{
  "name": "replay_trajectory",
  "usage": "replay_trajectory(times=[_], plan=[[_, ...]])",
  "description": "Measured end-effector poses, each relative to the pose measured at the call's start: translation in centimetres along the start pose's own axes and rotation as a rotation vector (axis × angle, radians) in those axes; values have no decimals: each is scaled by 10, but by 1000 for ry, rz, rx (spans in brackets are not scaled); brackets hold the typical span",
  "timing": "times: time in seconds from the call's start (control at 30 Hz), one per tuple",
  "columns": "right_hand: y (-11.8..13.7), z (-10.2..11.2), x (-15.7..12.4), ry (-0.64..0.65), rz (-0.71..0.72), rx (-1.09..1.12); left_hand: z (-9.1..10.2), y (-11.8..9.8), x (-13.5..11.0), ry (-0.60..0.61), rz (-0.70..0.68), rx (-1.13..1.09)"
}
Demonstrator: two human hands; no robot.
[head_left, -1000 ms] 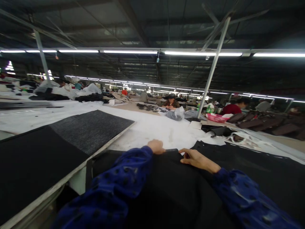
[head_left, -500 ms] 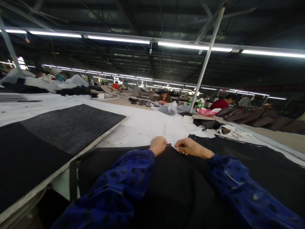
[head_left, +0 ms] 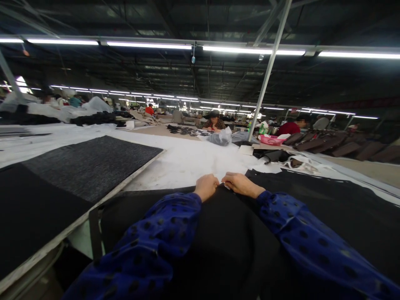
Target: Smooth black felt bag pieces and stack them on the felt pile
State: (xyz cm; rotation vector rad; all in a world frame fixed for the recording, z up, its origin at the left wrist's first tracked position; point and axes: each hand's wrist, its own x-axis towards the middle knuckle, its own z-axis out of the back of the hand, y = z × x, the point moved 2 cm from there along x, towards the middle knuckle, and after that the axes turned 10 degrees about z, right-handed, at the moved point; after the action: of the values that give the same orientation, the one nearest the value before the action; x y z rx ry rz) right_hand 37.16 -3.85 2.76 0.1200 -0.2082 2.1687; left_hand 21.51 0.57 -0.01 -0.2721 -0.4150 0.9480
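Observation:
A large piece of black fabric (head_left: 225,237) spreads over the front of the table and toward me. My left hand (head_left: 206,186) is closed, pinching the fabric's far edge. Close to its right, my right hand (head_left: 239,183) has its thumb and fingers pressed together at the same edge, and a small pale bit shows under the fingertips. Blue sleeves with dark dots cover both forearms. Another black fabric piece (head_left: 331,208) lies to the right of my right hand.
At left, a board (head_left: 96,166) carries dark grey and black cloth. White sheeting (head_left: 184,162) covers the table beyond my hands. Farther back are a clear plastic bag (head_left: 220,136), a pink basin (head_left: 271,140), a slanted metal pole (head_left: 268,73) and a seated person (head_left: 214,122).
My right hand has moved left, closing the gap to my left hand, and its fingers have come onto the fabric edge. My left hand keeps its pinch. The view has shifted slightly.

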Motion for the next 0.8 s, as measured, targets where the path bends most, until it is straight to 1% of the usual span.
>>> replay_trajectory(times=[0.17, 0.27, 0.4, 0.6, 0.8], plan=[[5, 2, 3, 36, -2, -45, -2, 1, 2, -17, -14, -5], [4, -2, 2, 54, 2, -96, -4, 3, 3, -27, -22, -8], [2, -8, 1, 67, 32, -160, -4, 5, 3, -4, -37, 8], [4, -6, 2, 87, 76, -204, -1, 5, 0, 31, -175, 117], [9, -8, 1, 140, 138, -312, 2, 0, -6, 32, -241, 258]])
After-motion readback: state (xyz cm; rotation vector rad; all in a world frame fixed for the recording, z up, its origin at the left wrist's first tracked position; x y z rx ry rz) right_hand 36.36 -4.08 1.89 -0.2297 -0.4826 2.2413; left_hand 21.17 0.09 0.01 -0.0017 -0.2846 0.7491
